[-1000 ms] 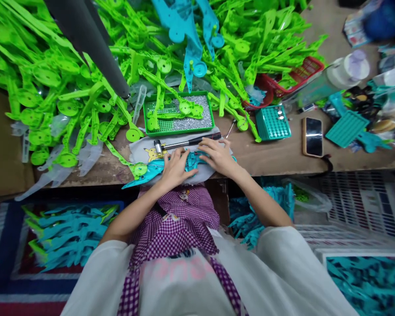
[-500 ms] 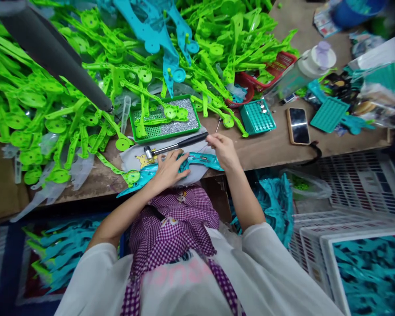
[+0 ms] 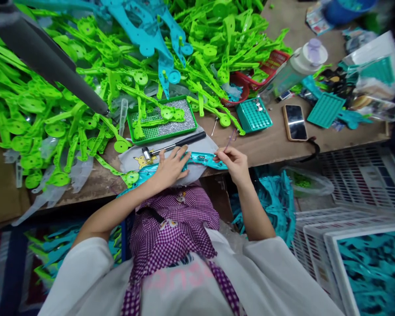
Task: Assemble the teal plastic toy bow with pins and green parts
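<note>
A long teal plastic part [image 3: 206, 159] lies across a grey printed cloth [image 3: 136, 158] at the near table edge. My left hand [image 3: 171, 166] lies flat on the part and holds it down. At the part's right end, my right hand [image 3: 234, 161] pinches a thin purplish strip [image 3: 229, 143] that sticks up from its fingers. A small hammer with a black handle [image 3: 176, 145] lies just beyond both hands. Behind the hammer is a green tray [image 3: 188, 130] with tiny metal bits and a few green parts in it.
A big pile of green plastic parts [image 3: 52, 109] covers the table's left and back. A grey pole [image 3: 49, 57] crosses it. To the right are a teal basket [image 3: 253, 115], a phone [image 3: 294, 123], a red basket [image 3: 273, 63] and a bottle [image 3: 299, 66]. White crates [image 3: 349, 206] stand below.
My right hand has left the teal part, reached toward the hammer's handle and come back to the part's right end with a thin strip in its fingers. My left hand has stayed put.
</note>
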Motion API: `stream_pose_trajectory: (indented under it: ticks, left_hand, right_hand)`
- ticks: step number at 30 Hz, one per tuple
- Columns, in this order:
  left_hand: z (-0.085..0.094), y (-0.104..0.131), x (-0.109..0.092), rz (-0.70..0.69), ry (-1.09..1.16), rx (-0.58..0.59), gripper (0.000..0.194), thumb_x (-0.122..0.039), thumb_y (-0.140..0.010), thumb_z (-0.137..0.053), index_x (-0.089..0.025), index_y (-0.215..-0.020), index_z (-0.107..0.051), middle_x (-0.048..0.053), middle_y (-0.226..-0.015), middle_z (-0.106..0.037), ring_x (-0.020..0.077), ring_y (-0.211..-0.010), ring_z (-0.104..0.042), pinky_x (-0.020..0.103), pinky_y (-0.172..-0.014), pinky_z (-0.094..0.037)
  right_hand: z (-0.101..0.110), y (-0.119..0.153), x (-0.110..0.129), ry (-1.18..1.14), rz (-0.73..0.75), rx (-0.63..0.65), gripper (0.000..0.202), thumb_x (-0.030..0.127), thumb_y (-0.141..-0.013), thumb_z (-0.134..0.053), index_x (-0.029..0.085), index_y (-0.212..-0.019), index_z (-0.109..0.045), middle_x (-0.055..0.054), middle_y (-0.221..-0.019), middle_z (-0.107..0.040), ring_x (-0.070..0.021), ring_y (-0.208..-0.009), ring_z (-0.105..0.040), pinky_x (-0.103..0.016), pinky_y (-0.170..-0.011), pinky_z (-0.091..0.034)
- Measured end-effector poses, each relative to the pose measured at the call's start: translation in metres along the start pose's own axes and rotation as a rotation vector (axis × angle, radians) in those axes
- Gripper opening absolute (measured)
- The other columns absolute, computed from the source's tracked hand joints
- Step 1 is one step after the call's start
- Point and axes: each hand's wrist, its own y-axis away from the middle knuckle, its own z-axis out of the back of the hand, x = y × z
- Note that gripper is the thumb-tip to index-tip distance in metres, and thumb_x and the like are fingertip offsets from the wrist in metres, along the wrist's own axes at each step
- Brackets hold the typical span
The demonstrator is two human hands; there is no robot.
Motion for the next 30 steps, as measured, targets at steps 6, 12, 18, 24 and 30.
stream_pose_trajectory:
  ticks: [6,12,18,24,30]
  left_hand:
    - [-0.006,-0.009,0.002,-0.05,0.099,-0.037,0.033,-0.028,-0.096,-0.059,-0.03,-0.128,-0.066,0.012,-0.156,-0.046,0.0364,-0.142,-0.039,0.067,-0.109,-0.024]
    - [-0.013,-0.022,0.004,0.033,0.215,-0.082,0.017,-0.035,-0.097,-0.061,-0.028,-0.096,-0.076,0.008,-0.143,-0.059,0.0323,-0.136,-0.045,0.061,-0.108,-0.024]
    - [-0.01,-0.026,0.009,0.061,0.19,-0.162,0.018,-0.032,-0.097,-0.06,-0.023,-0.09,-0.074,0.01,-0.14,-0.061,0.0316,-0.131,-0.05,0.061,-0.108,-0.023]
    - [-0.014,-0.025,0.011,0.156,0.24,-0.183,0.018,-0.028,-0.095,-0.06,-0.021,-0.082,-0.07,0.008,-0.128,-0.069,0.0279,-0.119,-0.06,0.054,-0.105,-0.028]
    - [-0.012,-0.018,0.012,0.17,0.273,-0.192,0.016,-0.033,-0.096,-0.06,-0.024,-0.098,-0.073,0.009,-0.13,-0.068,0.0284,-0.123,-0.059,0.051,-0.103,-0.03]
  right_hand:
    - [0.0,-0.011,-0.016,-0.077,-0.012,-0.19,0.041,0.06,-0.071,-0.08,0.023,-0.08,-0.065,0.002,-0.076,-0.069,-0.0159,-0.07,-0.072,-0.033,-0.075,-0.062]
    - [-0.003,-0.035,-0.022,-0.034,-0.005,-0.158,0.047,0.067,-0.073,-0.074,0.023,-0.084,-0.062,0.001,-0.076,-0.069,-0.016,-0.066,-0.07,-0.033,-0.066,-0.059]
    - [0.026,-0.007,-0.033,0.653,0.17,-0.116,0.041,0.06,-0.094,-0.05,0.023,-0.091,-0.069,-0.009,-0.096,-0.074,-0.025,-0.094,-0.069,-0.042,-0.088,-0.052]
    - [0.053,-0.006,-0.019,0.772,0.336,-0.116,0.032,0.05,-0.097,-0.052,0.023,-0.091,-0.069,-0.009,-0.096,-0.075,-0.0254,-0.094,-0.068,-0.041,-0.089,-0.049]
    - [0.051,-0.112,0.004,1.165,0.263,-0.104,0.035,0.039,-0.101,-0.045,0.017,-0.096,-0.072,-0.017,-0.108,-0.07,-0.0319,-0.107,-0.059,-0.051,-0.097,-0.038]
